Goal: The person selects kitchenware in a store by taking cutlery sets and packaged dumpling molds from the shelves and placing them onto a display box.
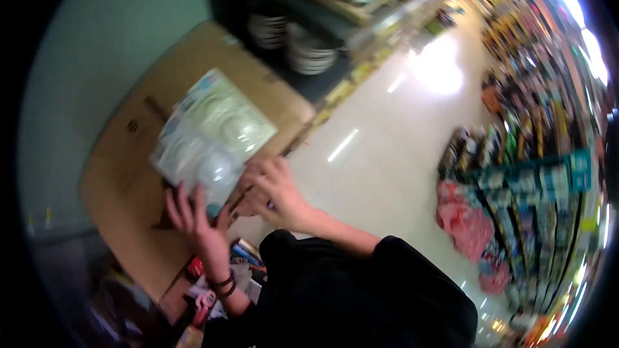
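The two overlapping clear-wrapped packs with pale domed pieces [222, 130] lie at 11 o'clock from the hands, on the brown cardboard surface [116, 174], each long axis running roughly 10 to 4; the left hand [201, 224], fingers spread, is by their near edge at 6, the right hand [282, 192], fingers bent, by the 4 o'clock end, neither clearly nearer, any pinch impossible to tell

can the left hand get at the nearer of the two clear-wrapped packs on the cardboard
Probably yes: the left hand is open, its fingers at the near edge of the nearer pack, and nothing seems to block them. Blur hides whether they touch it.
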Available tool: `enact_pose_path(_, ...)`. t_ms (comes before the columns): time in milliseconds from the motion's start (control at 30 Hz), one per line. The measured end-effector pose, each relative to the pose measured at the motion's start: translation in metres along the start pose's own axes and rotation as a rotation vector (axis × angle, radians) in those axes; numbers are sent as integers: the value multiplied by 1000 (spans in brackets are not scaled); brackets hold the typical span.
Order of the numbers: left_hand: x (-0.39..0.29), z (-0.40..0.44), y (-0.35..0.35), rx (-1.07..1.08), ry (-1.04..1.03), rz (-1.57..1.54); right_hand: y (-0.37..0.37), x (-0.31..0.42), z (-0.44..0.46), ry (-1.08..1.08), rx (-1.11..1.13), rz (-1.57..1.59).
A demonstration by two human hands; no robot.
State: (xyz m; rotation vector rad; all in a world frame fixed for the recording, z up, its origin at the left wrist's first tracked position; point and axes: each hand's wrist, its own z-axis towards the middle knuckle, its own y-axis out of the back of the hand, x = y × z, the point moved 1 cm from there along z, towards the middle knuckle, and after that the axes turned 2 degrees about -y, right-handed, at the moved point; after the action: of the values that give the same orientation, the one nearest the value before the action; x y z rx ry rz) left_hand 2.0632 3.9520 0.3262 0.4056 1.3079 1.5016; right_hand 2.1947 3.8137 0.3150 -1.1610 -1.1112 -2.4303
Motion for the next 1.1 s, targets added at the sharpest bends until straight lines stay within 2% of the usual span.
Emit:
enact_pose_path(100,23,1,-2,21,-14,132,28,-2,-35,-90,-79,3)
enact_pose_path(167,42,-5,-3,-88,-31,255,47,-10,-70,-156,-171,-2)
enact_pose_path(233,27,-4,3,-123,-95,266,72,-14,-112,-241,-248,-20)
enact_pose_path(333,-56,-1,-12,-108,-309,87,116,-11,-175,-339,-361,-63)
enact_pose_path(433,-185,-31,-39,127,-497,-219,168,-3,-251,-412,-491,-107)
enact_pose_path(467,-221,-43,-54,134,-683,-203,181,-1,-275,-422,-561,-129)
enact_pose_path(533,-299,-82,-64,488,-892,-393,201,0,-326,-434,-705,-181)
enact_pose_path(567,-331,-101,-71,600,-1028,-453,210,3,-352,-475,-766,-174)
enact_pose_path(667,-420,-178,-84,774,-1392,-521,244,21,-434,-573,-952,-129)
enact_pose_path(867,-528,-306,-109,1163,-1932,-645,267,60,-562,-790,-1344,-63)
enact_pose_path(1033,-604,-375,-129,1268,-2203,-503,273,74,-639,-940,-1591,-123)
enact_pose_path(1100,-638,-399,-142,1296,-2248,-614,281,74,-667,-1011,-1665,-153)
